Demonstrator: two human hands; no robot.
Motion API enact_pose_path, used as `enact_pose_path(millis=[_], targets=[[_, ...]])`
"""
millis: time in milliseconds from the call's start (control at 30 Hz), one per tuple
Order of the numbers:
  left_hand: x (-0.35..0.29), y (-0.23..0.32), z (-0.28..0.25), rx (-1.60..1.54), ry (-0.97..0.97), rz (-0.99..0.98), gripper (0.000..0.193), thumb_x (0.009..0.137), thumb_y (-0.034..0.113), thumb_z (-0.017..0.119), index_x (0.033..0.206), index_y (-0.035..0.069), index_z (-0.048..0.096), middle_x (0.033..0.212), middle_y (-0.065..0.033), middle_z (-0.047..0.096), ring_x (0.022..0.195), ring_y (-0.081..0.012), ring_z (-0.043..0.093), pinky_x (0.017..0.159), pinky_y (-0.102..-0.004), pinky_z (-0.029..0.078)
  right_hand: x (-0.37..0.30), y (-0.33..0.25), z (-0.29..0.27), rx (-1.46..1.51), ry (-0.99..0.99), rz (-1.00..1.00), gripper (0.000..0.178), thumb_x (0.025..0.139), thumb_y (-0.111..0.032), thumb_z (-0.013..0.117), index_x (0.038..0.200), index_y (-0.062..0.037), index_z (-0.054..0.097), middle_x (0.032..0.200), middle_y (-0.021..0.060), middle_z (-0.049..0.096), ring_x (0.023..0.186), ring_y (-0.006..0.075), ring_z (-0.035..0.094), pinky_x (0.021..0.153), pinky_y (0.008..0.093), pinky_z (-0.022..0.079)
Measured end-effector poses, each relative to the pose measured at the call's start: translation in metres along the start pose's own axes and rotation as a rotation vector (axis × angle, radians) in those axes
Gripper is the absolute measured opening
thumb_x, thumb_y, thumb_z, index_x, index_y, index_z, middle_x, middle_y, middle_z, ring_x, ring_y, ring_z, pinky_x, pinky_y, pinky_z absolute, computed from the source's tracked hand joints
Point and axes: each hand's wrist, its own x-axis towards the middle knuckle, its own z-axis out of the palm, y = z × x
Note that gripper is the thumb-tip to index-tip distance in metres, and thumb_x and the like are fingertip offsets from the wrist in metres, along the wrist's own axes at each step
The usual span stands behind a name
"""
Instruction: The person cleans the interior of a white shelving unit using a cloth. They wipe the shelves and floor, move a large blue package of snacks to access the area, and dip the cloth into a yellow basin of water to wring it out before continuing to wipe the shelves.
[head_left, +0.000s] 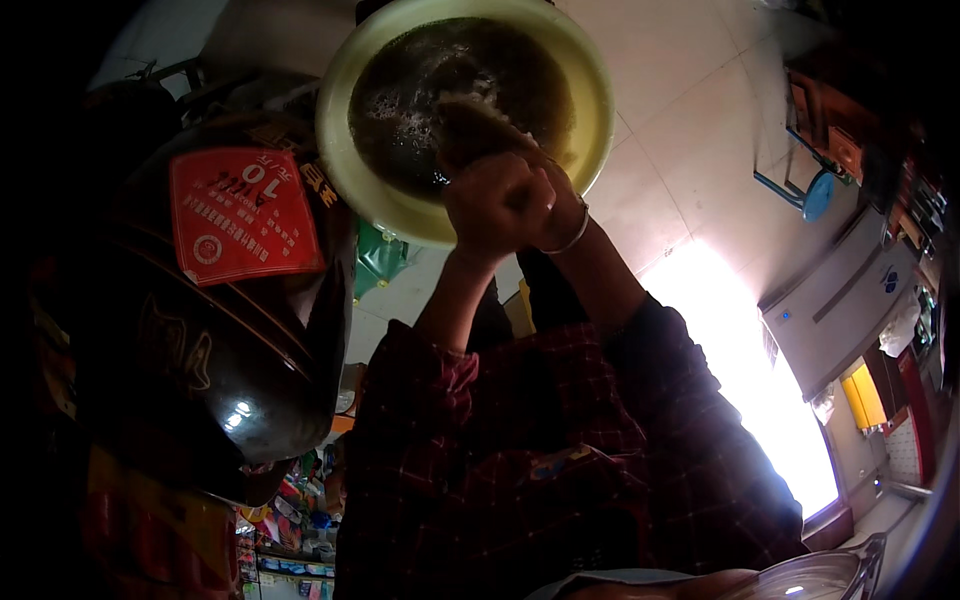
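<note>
Clear-rimmed glasses [825,578] poke in at the bottom edge, and past the plaid sleeves [705,440] comes the action: left hand [490,205] and right hand [555,208] pressed together, both clamped on a dark brown, cloth-like bundle [485,132]! It's out over the pale yellow basin [595,100], against murky, bubbly water [395,125]; whether it touches, I can't tell. Off left, a glossy dark vessel [220,365] wears a red label [245,215].

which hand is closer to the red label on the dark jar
The left hand: it is right of the red label, over the near rim of the basin; the right hand is close beside it, farther from the label.
</note>
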Motion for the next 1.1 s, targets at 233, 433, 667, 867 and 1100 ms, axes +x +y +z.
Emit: enact_pose_path(millis=[233, 433, 667, 867, 1100], targets=[[0.01, -0.078, -0.043, 0.487, -0.04, -0.398, 0.021, 0.082, 0.032, 0.058, 0.078, 0.011, 0.059, 0.083, -0.0112, 0.058, 0.075, -0.0333, 0.058, 0.065, -0.043, 0.046, 0.0, -0.034, 0.021, 1.079, 0.353, 0.563, 0.044, 0.084, -0.003, 0.049, 0.127, -0.0032, 0.046, 0.129, 0.0116, 0.049, 0.115, 0.0204, 0.051, 0.097, 0.0326, 0.043], [0.006, -0.082, -0.044, 0.888, -0.187, -0.417, 0.054, 0.079, 0.043, 0.064, 0.125, 0.017, 0.05, 0.128, -0.0187, 0.044, 0.099, -0.0384, 0.055, 0.09, -0.043, 0.043, -0.018, 0.017, 0.005, 0.494, 0.513, 0.775, 0.05, 0.084, -0.011, 0.057, 0.13, -0.002, 0.041, 0.127, 0.0165, 0.049, 0.116, 0.0247, 0.051, 0.094, 0.0344, 0.044], [-0.017, -0.124, -0.047, 0.914, -0.701, -0.613, 0.027, 0.068, 0.019, 0.075, 0.087, 0.006, 0.063, 0.118, -0.0153, 0.048, 0.112, -0.0317, 0.045, 0.091, -0.048, 0.039, -0.009, 0.004, 0.012, -0.378, 0.1, 0.255, 0.069, 0.074, -0.006, 0.062, 0.138, -0.0146, 0.036, 0.144, 0.0185, 0.028, 0.131, 0.0376, 0.031, 0.107, 0.043, 0.032], [-0.006, -0.038, -0.042, 0.372, -0.368, -0.306, 0.037, 0.068, 0.008, 0.073, 0.102, 0.006, 0.057, 0.111, -0.0127, 0.042, 0.098, -0.0255, 0.048, 0.078, -0.0352, 0.046, 0.012, 0.036, 0.004, -0.405, -0.024, 0.099, 0.081, 0.068, -0.024, 0.076, 0.138, -0.0237, 0.036, 0.147, 0.0149, 0.026, 0.134, 0.0374, 0.026, 0.108, 0.0501, 0.028], [0.001, 0.005, -0.086, -0.757, -0.462, -0.751, 0.06, 0.074, 0.0, 0.069, 0.128, 0.0, 0.043, 0.124, -0.0039, 0.044, 0.118, -0.0153, 0.045, 0.1, -0.0313, 0.037, 0.01, 0.014, -0.009, 0.488, -0.179, 0.109, 0.066, 0.074, -0.006, 0.074, 0.131, -0.0052, 0.043, 0.129, 0.0094, 0.05, 0.121, 0.0179, 0.046, 0.103, 0.033, 0.039]])
